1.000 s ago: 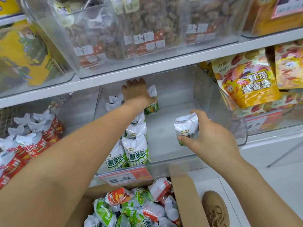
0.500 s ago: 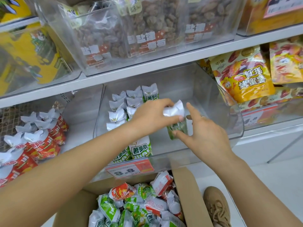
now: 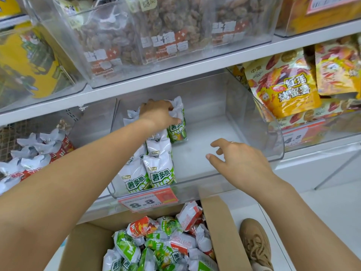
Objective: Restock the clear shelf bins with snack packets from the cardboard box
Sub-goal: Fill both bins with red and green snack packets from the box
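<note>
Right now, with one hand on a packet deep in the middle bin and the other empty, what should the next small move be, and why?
Probably let the left hand release the green packet it grips at the back of the clear bin, while the open right hand drops to the cardboard box for another. The bin's right half shows bare floor, and green packets remain in the box.
</note>
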`<state>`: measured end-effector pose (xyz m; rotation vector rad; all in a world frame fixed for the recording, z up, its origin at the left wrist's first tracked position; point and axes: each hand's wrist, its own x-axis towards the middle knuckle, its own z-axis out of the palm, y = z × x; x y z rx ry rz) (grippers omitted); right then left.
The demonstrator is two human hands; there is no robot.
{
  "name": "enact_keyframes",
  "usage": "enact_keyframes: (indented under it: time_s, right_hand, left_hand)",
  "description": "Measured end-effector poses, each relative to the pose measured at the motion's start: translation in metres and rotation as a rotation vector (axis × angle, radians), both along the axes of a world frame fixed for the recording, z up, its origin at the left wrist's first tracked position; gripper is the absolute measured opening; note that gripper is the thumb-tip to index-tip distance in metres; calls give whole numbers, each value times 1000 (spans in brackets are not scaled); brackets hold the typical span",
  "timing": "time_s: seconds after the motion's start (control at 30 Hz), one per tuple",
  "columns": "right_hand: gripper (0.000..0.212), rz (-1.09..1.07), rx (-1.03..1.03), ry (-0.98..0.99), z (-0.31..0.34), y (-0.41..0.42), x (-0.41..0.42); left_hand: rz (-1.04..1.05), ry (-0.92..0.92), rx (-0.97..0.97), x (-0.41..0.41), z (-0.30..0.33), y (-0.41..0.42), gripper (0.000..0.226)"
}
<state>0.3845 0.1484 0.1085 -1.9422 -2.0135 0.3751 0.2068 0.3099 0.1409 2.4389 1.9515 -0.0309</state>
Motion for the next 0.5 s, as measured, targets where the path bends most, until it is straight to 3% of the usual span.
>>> enact_keyframes:
  time_s: [0.13,0.3,0.37,0.5]
  right_hand:
    - [39,20,-6,7,1,0,0]
    - [33,9,65,26,6,-5,-1]
    - [29,-9,195,52,12,-13,-5]
    - [17,4,388,294,19,-48,-20]
  left_hand:
    - [-5,-78,82,1,-2,-1,54]
    - [-120,-389,187,-8,16,-27,37]
    - [-219,-496,157,-16,31,-60,29]
    - [-296,-736,-16,-51,43,-147,12]
